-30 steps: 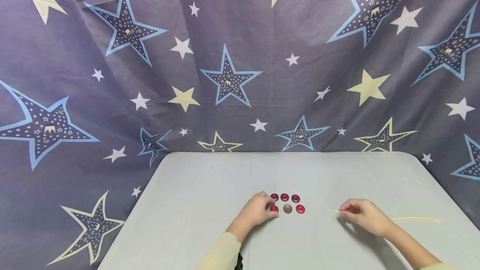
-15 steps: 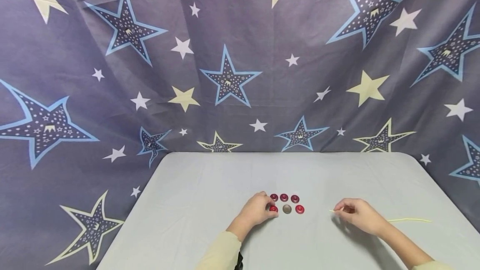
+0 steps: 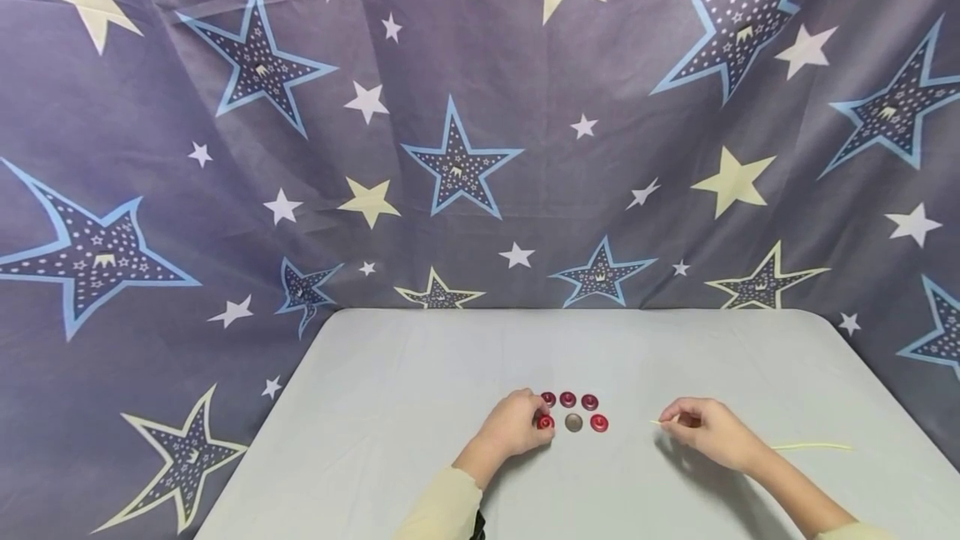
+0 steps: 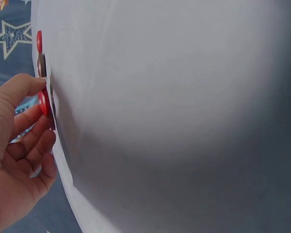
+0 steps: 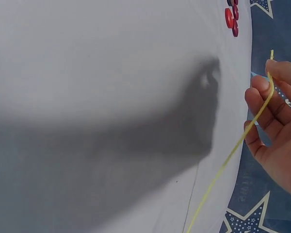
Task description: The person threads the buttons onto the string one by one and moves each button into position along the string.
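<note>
My left hand [image 3: 516, 425] rests at the left end of the button rows, its thumb and index finger on either side of a red button [image 3: 545, 423]. In the left wrist view that same red button [image 4: 44, 103] shows between thumb and index fingertip. Over to the right, my right hand [image 3: 708, 430] pinches a thin yellow cord [image 5: 231, 156] between thumb and index finger. A short tip of the cord pokes out past the fingertips, and its long tail [image 3: 813, 446] trails back to the right behind the wrist.
Beside the left hand lie a brown button [image 3: 573, 422] and another red button [image 3: 598, 422]. Behind them is a row of dark red buttons [image 3: 567, 399]. The pale table [image 3: 420, 373] ends at a star-patterned cloth [image 3: 495, 257] at the back.
My right hand has moved left toward the buttons, drawing the yellow cord along. The left hand stays at the red button. The head view has tilted up slightly.
</note>
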`<state>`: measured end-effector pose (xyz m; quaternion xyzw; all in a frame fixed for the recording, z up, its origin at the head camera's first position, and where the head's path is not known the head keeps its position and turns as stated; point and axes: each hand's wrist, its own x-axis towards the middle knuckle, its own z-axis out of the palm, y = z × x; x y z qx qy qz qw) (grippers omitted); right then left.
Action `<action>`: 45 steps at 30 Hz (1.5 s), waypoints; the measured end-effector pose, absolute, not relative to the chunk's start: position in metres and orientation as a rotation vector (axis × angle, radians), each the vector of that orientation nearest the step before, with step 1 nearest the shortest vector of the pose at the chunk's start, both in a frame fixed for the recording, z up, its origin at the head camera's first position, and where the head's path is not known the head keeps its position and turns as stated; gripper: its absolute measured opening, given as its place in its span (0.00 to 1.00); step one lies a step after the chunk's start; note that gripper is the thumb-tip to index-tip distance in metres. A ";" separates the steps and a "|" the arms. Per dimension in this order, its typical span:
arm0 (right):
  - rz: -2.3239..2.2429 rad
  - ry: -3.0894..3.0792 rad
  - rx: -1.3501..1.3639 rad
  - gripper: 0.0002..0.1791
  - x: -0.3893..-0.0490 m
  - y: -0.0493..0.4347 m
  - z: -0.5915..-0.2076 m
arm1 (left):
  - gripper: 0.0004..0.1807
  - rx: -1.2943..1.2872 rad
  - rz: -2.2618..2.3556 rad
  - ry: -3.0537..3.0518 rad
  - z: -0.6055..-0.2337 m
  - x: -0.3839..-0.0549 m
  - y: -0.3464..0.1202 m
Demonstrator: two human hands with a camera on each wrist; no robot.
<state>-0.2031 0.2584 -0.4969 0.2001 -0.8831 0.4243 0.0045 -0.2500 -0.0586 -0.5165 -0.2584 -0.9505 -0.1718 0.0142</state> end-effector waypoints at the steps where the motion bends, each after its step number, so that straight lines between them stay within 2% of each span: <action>1: 1.325 -2.766 0.627 0.05 -0.203 0.258 -0.497 | 0.13 -0.805 -0.539 -2.954 -0.516 -0.250 -0.059; 9: 1.275 -2.792 0.582 0.06 -0.205 0.251 -0.493 | 0.16 -0.812 -0.598 -2.899 -0.509 -0.248 -0.062; 29: 1.306 -2.773 0.618 0.04 -0.204 0.231 -0.486 | 0.14 -0.871 -0.871 -2.735 -0.496 -0.242 -0.068; 45: 1.319 -2.768 0.574 0.04 -0.204 0.221 -0.486 | 0.14 -0.779 -1.162 -2.776 -0.499 -0.238 -0.064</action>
